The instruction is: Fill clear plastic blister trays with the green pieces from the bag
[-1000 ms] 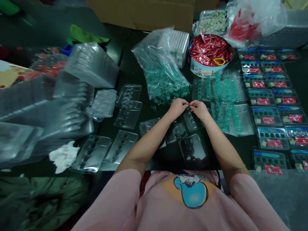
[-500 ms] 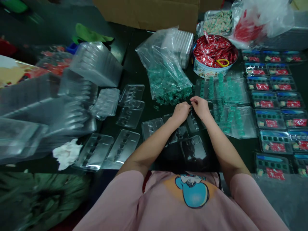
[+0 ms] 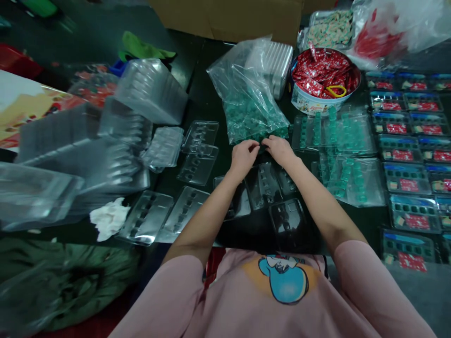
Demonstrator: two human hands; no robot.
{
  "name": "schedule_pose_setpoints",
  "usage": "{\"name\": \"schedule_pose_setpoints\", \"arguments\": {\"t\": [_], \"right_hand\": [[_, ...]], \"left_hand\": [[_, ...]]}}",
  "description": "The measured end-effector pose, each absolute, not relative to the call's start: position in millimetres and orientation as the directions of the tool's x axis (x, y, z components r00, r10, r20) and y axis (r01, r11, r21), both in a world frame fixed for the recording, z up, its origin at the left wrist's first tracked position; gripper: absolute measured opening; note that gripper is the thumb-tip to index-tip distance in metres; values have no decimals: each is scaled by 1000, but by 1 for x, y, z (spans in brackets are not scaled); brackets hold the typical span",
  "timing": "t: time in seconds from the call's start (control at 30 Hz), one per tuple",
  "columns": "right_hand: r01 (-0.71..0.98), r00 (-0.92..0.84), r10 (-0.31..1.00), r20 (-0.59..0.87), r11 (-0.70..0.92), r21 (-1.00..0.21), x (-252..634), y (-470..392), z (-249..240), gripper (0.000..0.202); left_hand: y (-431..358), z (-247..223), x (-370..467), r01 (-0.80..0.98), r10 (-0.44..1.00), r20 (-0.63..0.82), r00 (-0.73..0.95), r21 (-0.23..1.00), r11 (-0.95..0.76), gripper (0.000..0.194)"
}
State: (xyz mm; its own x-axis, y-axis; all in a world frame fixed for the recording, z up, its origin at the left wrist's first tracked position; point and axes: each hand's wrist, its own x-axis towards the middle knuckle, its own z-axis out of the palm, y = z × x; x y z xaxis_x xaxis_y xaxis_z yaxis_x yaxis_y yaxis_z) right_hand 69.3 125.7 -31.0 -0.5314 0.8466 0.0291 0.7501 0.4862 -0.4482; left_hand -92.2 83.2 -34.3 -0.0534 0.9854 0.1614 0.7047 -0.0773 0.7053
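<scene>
My left hand (image 3: 244, 157) is at the mouth of a clear bag (image 3: 248, 94) full of small green plastic pieces (image 3: 246, 111). Its thumb and fingers are pinched together. Close on its right, my right hand (image 3: 280, 149) has its fingertips curled in among the pieces at the bag's lower edge. Whatever either hand pinches is too small and hidden to make out. Just below the hands lie clear plastic trays (image 3: 265, 185) with small moulded cups, and one more clear tray (image 3: 289, 218) sits nearer my body.
Trays holding green strips (image 3: 347, 134) are on the right, beside rows of filled trays (image 3: 410, 185). A round tin (image 3: 320, 101) holds red packets and yellow-handled scissors. Stacked clear trays (image 3: 81, 164) and a crumpled white tissue (image 3: 109, 218) lie left. A cardboard box (image 3: 229, 19) stands behind.
Both hands have moved left and away from my body, from a tray to the green pieces at the bag's mouth. The whole view has shifted slightly.
</scene>
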Motion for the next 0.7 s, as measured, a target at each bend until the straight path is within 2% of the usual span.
{"name": "schedule_pose_setpoints", "arguments": {"t": [0.1,0.23,0.3,0.37,0.53,0.7], "right_hand": [[725,-481,873,78,447,-524,68,122,-38,24],[526,-360,921,150,333,-782,79,121,-41,21],[420,-331,935,124,264,-868,87,116,-38,23],[358,-318,943,100,218,-908,95,109,-34,24],[350,-280,952,122,219,-911,110,86,-22,19],[343,-254,964,78,165,-925,118,73,-20,24]], "left_hand": [[88,-37,-97,583,990,102,-101,812,-24,21],[87,-37,-85,258,994,-16,-111,965,45,27],[86,-35,-76,63,990,-115,-87,991,121,30],[83,-31,-68,-52,984,-163,-68,986,160,29],[77,-23,-54,-25,994,-103,-40,994,102,22],[70,-20,-46,25,995,-95,-40,995,96,19]]}}
